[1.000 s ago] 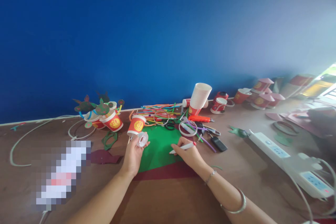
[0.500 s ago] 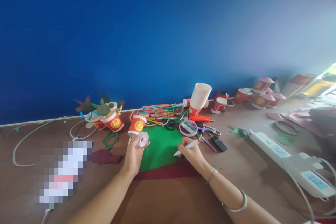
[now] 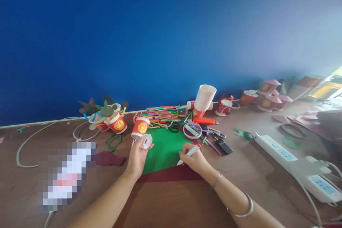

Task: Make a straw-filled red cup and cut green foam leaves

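My left hand (image 3: 136, 157) is closed around a small white ring that looks like a roll of tape (image 3: 146, 141). Just behind it stands a red paper cup (image 3: 140, 127) with a gold emblem; whether my fingers touch it I cannot tell. In my right hand (image 3: 192, 157) is a white marker (image 3: 191, 151) with a red end, slanting down to the left. Its tip is over the lower part of a green sheet (image 3: 160, 149), near the edge where a dark red sheet (image 3: 171, 174) shows beneath.
Coloured pipe cleaners (image 3: 160, 114), a stack of paper cups (image 3: 204, 99), an orange cutter (image 3: 204, 120) and a black key fob (image 3: 223, 146) lie behind the sheets. Cups with animal shapes (image 3: 116, 123) stand left. A power strip (image 3: 278, 149) and its cables occupy the right.
My right hand has shifted slightly left and towards me, and the marker now slopes more steeply with its tip lower on the sheet. My left hand stays nearly in place.
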A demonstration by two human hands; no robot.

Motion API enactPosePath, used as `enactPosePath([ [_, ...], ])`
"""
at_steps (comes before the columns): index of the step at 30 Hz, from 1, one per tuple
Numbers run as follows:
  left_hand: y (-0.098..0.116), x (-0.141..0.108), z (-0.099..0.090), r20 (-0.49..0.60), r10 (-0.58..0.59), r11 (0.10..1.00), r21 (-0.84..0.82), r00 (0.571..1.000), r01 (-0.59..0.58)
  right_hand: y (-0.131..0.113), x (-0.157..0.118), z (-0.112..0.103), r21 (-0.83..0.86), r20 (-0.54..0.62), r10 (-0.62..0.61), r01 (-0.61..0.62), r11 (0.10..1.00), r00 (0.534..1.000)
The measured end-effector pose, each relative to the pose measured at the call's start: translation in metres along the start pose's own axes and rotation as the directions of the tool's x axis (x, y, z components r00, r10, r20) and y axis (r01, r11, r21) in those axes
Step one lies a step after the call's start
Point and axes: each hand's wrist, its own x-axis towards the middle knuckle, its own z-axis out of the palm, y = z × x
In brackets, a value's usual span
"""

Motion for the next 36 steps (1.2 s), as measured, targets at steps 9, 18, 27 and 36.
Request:
enactPosePath([
  [9, -0.0002, 0.0004, -0.0005, 0.007, -0.008, 1.000, 0.003, 1.000, 0.008, -0.0023, -0.0005, 0.0004, -0.047, 0.001, -0.010, 0.010, 0.999, 1.000],
  [18, 0.0002, -0.0003, -0.0003, 0.012, -0.005, 1.000, 0.020, 1.000, 0.004, 0.0013, 0.0010, 0.0017, -0.045, -0.037, -0.011, 0.009, 0.999, 0.999],
  [27, 0.0003, -0.0007, -0.0005, 0.015, -0.006, 1.000, 0.011, 1.000, 0.006, 0.0022, 0.0018, 0.0016, -0.048, -0.077, 0.009, -0.013, 0.999, 0.997],
  [36, -0.0001, -0.0002, -0.0005, 0.012, -0.007, 1.000, 0.006, 1.000, 0.007, 0.0020, 0.0016, 0.0013, -0.037, -0.075, -0.005, 0.002, 0.999, 0.997],
])
